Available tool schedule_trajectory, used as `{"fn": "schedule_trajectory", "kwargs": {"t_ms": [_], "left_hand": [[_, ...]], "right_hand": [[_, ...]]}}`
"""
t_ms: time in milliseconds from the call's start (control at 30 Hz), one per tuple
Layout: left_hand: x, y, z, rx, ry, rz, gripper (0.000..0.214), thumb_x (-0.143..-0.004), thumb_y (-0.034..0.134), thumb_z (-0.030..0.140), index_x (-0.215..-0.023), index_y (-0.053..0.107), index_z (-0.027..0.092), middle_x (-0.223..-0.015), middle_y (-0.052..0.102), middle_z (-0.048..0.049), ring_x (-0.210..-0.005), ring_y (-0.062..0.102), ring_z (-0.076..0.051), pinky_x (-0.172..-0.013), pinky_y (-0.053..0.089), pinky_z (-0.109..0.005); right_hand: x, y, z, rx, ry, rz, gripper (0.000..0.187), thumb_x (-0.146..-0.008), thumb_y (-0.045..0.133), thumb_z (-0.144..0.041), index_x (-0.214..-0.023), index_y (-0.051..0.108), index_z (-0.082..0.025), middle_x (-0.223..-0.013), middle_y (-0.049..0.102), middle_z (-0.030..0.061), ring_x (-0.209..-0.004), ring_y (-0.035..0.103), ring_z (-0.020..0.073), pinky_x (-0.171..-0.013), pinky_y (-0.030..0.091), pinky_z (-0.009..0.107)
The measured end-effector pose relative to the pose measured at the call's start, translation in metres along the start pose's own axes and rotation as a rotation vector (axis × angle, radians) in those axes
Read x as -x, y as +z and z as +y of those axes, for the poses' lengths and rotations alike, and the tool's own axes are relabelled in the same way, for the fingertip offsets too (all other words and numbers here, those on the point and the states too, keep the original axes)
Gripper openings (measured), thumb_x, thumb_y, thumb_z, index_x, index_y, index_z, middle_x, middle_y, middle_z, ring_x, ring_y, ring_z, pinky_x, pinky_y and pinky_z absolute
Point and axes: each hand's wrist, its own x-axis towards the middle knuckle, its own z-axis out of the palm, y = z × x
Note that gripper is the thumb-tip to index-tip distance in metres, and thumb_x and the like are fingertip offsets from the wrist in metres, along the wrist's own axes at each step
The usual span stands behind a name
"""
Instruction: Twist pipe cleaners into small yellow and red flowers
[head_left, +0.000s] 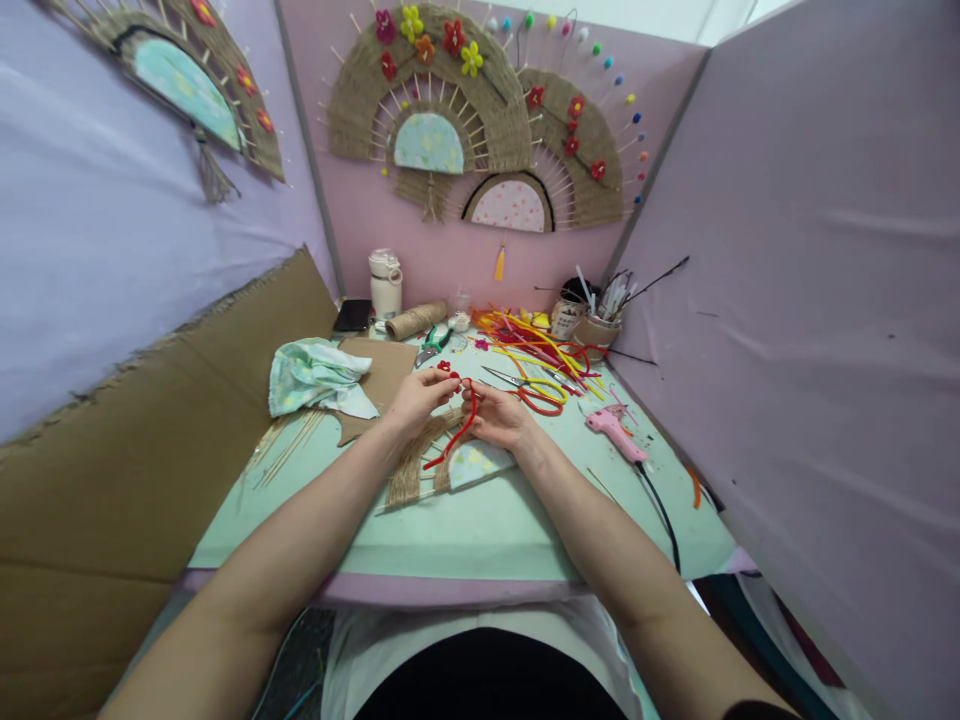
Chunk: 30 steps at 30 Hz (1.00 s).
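My left hand point(421, 396) and my right hand point(496, 415) meet over the middle of the mint-green table point(480, 520). Both pinch one red pipe cleaner point(459, 432), whose top is curled into a small loop between my fingertips. Its free tail hangs down toward me. Under my hands lies a half-made jute fan point(417, 462) with a pale floral paper centre point(474, 464) and thin wooden sticks.
Loose pipe cleaners point(536, 345) in several colours, scissors point(525, 385) and a pink glue gun point(615, 432) with a black cord lie to the right. Folded fabric point(315, 378), cardboard point(386, 368), a twine spool point(415, 320) and skewers point(289, 445) sit left. Finished fans point(435, 100) hang on the back wall.
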Motion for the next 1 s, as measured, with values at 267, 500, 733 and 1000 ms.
{"fn": "schedule_trajectory", "kwargs": {"t_ms": [267, 500, 733, 1000], "left_hand": [[0.006, 0.001, 0.003, 0.145, -0.107, -0.035, 0.026, -0.055, 0.077, 0.029, -0.070, 0.060, 0.015, -0.076, 0.064, -0.0025, -0.066, 0.055, -0.009, -0.061, 0.042, -0.022], [0.009, 0.005, 0.002, 0.259, -0.164, -0.098, 0.031, -0.055, 0.078, 0.026, -0.067, 0.050, 0.016, -0.074, 0.064, -0.0011, -0.068, 0.060, -0.013, -0.062, 0.047, -0.027], [0.012, 0.010, -0.001, 0.150, -0.068, -0.069, 0.030, -0.059, 0.075, 0.029, -0.069, 0.050, 0.016, -0.072, 0.062, -0.0002, -0.067, 0.059, -0.012, -0.060, 0.047, -0.025], [0.005, 0.008, -0.009, -0.046, 0.078, -0.058, 0.026, -0.061, 0.070, 0.032, -0.068, 0.052, 0.015, -0.065, 0.059, 0.0023, -0.060, 0.054, -0.009, -0.060, 0.041, -0.021]], "right_hand": [[-0.005, 0.002, 0.011, 0.047, -0.197, 0.105, 0.014, -0.067, 0.066, -0.020, -0.081, 0.064, -0.020, -0.076, 0.060, -0.0005, -0.052, 0.038, 0.0067, -0.040, 0.022, 0.019], [-0.007, 0.002, 0.018, 0.069, -0.332, 0.172, 0.021, -0.059, 0.074, -0.025, -0.078, 0.065, -0.020, -0.075, 0.063, -0.0001, -0.056, 0.044, 0.0074, -0.041, 0.022, 0.019], [-0.010, 0.002, 0.021, 0.020, -0.368, 0.209, 0.025, -0.053, 0.078, -0.027, -0.073, 0.066, -0.018, -0.069, 0.061, -0.0014, -0.055, 0.044, 0.0066, -0.040, 0.021, 0.018], [-0.011, 0.003, 0.022, -0.003, -0.396, 0.255, 0.022, -0.054, 0.078, -0.026, -0.070, 0.066, -0.017, -0.068, 0.060, -0.0020, -0.052, 0.040, 0.0056, -0.038, 0.019, 0.019]]}}
